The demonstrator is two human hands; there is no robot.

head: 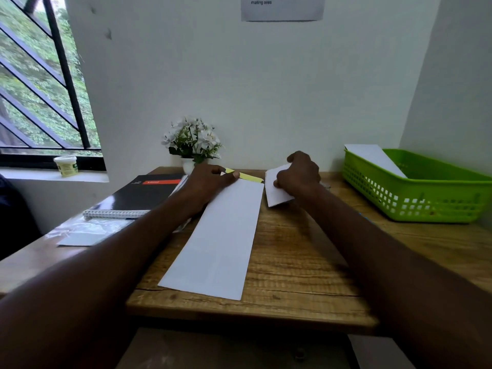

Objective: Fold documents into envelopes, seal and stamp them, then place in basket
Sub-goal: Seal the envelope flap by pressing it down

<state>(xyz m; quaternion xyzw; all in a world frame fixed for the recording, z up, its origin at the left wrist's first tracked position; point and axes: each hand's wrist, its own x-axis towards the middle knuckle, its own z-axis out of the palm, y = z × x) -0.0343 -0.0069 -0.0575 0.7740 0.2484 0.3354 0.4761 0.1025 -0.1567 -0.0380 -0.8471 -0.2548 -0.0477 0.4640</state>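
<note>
Nearest me on the worn wooden desk (292, 262) lies the long white paper envelope (221, 235), flat, its length running away from me with its far end beneath my left hand (210, 182). A yellow strip (247, 176) shows at that far end. My left hand rests there with fingers curled, the fingertips pinching at the strip's left end.

Just to the right, my right hand (299, 174) is clenched around a folded white paper document (277, 187), which sits tilted at the envelope's far right corner.

At my left are a clear plastic sleeve (87, 230) and a black spiral-bound notebook with a red label (143, 193); the lettering on it is too small to read.

Further right stands the green perforated plastic basket (415, 193), holding one white envelope (375, 158) leaning against its back-left rim.

Behind my hands is a small white pot of white flowers (193, 142). A pale tub (66, 165) stands on the windowsill. High on the wall, a printed notice (282, 8) reads partly "mailing area".
</note>
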